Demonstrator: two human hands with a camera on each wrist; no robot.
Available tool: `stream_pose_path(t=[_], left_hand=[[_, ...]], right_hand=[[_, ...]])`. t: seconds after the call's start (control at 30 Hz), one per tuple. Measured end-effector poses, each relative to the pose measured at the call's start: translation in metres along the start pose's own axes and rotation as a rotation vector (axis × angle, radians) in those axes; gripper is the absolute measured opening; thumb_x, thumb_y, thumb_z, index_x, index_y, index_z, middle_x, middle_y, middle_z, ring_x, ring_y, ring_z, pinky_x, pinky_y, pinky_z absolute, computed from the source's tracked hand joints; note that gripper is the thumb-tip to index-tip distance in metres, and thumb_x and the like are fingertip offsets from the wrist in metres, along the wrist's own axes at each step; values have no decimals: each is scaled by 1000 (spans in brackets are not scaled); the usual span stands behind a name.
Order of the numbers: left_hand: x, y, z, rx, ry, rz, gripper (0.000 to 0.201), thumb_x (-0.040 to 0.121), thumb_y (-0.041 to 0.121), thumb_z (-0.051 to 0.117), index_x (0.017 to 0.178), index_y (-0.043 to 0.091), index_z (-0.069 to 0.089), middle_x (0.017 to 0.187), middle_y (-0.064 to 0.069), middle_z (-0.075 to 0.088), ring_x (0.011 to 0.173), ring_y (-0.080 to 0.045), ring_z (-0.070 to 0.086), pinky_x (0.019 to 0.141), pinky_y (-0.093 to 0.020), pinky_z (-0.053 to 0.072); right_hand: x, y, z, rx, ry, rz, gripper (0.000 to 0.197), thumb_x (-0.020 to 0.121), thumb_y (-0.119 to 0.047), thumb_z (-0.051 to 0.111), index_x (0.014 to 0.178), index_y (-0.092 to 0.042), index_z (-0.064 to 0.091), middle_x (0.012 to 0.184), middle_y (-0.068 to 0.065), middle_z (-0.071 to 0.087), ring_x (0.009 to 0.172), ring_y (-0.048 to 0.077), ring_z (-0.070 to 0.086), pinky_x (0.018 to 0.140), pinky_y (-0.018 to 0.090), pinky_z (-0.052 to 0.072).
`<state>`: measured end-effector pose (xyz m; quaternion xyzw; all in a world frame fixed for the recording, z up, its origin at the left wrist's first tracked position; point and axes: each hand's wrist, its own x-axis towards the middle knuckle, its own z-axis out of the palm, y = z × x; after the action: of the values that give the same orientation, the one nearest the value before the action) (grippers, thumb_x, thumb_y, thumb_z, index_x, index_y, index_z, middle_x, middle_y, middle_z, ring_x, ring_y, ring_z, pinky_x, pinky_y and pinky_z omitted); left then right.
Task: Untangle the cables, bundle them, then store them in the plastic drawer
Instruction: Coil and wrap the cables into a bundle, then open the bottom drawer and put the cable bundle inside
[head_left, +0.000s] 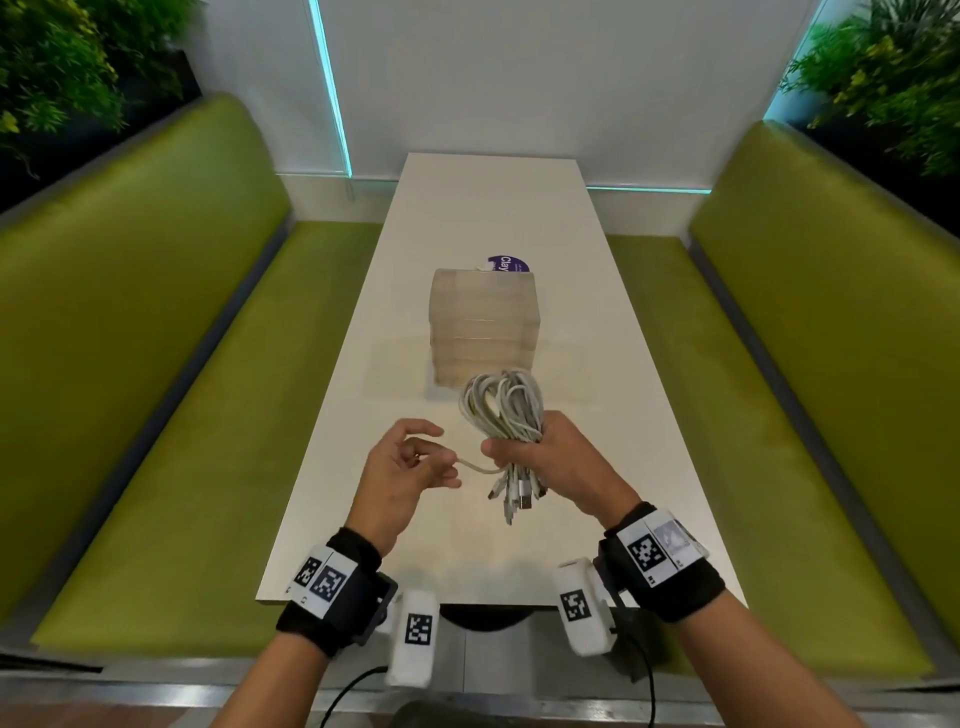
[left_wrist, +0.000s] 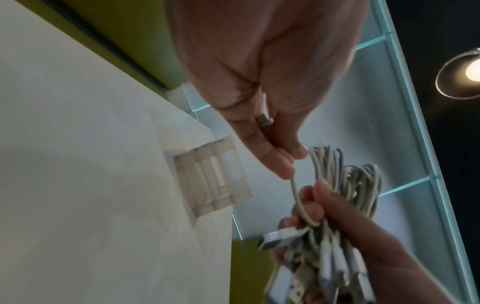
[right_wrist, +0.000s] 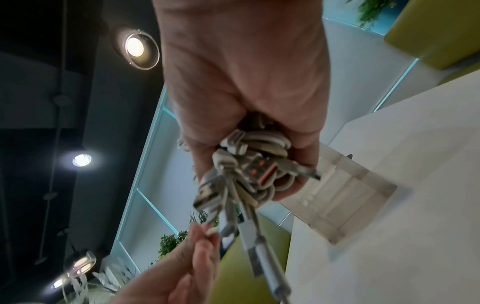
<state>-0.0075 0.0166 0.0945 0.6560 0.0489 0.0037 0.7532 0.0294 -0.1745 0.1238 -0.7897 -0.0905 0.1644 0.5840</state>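
A bundle of white cables (head_left: 503, 406) is folded into loops, held upright above the table. My right hand (head_left: 540, 453) grips it round the middle; the plug ends (head_left: 514, 493) hang out below the fist. The same bundle (right_wrist: 249, 164) fills the right wrist view, plugs pointing at the camera. One loose cable end (head_left: 475, 465) runs left from the fist to my left hand (head_left: 415, 457), which pinches it between thumb and fingers (left_wrist: 283, 156). The clear plastic drawer unit (head_left: 484, 325) stands on the table just beyond the bundle, its drawers closed.
The long white table (head_left: 597, 322) runs away from me between two green benches (head_left: 171, 364). A purple round label (head_left: 508, 264) lies behind the drawer unit. A white wall with teal light strips closes the far end. Plants stand at both upper corners.
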Motion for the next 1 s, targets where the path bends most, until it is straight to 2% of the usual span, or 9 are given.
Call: stream_pose_path(t=[0.23, 0.47, 0.53, 0.6, 0.67, 0.77, 0.83, 0.9, 1.0], left_hand=[[2, 2, 12, -156, 115, -39, 37, 75, -7, 70, 98, 9, 46, 67, -13, 66, 52, -21, 64, 60, -31, 56], [3, 0, 22, -147, 103, -30, 26, 79, 10, 70, 101, 12, 57, 74, 0, 74, 70, -9, 66, 72, -24, 50], [0, -2, 26, -152, 38, -43, 47, 77, 37, 73, 112, 12, 56, 92, -1, 74, 85, -11, 67, 75, -26, 49], [-3, -7, 29, -159, -49, -76, 92, 54, 56, 83, 128, 17, 45, 111, -3, 68, 100, -14, 64, 79, -27, 51], [-2, -11, 33, -197, -40, -122, 109, 46, 37, 90, 137, 25, 31, 117, -5, 64, 108, -16, 62, 85, -32, 51], [3, -9, 37, -286, 102, -156, 79, 63, 14, 86, 130, 25, 45, 114, -13, 67, 106, -23, 65, 82, -35, 53], [4, -6, 35, -323, 132, -167, 57, 69, 9, 82, 119, 21, 57, 105, -13, 67, 99, -25, 67, 73, -32, 55], [4, -2, 31, -349, 74, -187, 48, 71, 6, 79, 114, 16, 61, 98, -16, 65, 94, -29, 66, 70, -33, 56], [4, 3, 28, -309, -18, -184, 37, 67, 8, 79, 102, 14, 67, 92, -20, 64, 90, -32, 67, 72, -40, 57]], right_hand=[[-4, 9, 13, 91, -159, 49, 21, 77, -18, 77, 97, -14, 73, 91, 6, 73, 82, 11, 66, 80, 28, 53], [-6, 12, 24, 168, -102, 39, 11, 78, -10, 70, 85, -1, 69, 77, 10, 68, 72, 17, 61, 71, 33, 49], [-6, 9, 28, 154, -80, 25, 5, 79, -9, 68, 78, -4, 69, 71, 8, 64, 66, 15, 58, 63, 28, 46], [-4, 9, 33, 87, -87, 28, 10, 77, -12, 68, 82, -3, 68, 71, 8, 63, 64, 16, 57, 61, 30, 46], [-1, 13, 40, -7, -125, 26, 22, 74, -15, 62, 92, -3, 67, 76, 9, 65, 64, 20, 59, 61, 36, 48], [1, 13, 50, -164, -176, -25, 30, 74, -20, 56, 103, -16, 63, 87, 7, 70, 75, 23, 67, 68, 43, 54], [0, 8, 48, -190, -222, -27, 20, 76, -24, 54, 93, -18, 62, 79, 4, 67, 70, 20, 64, 66, 40, 52], [-3, 6, 43, -121, -333, -35, 13, 86, -24, 56, 97, -21, 60, 86, 9, 67, 78, 23, 65, 73, 42, 53], [-5, 11, 38, -49, -430, -53, 31, 93, -26, 54, 119, -9, 54, 110, 27, 62, 103, 43, 59, 91, 58, 47]])
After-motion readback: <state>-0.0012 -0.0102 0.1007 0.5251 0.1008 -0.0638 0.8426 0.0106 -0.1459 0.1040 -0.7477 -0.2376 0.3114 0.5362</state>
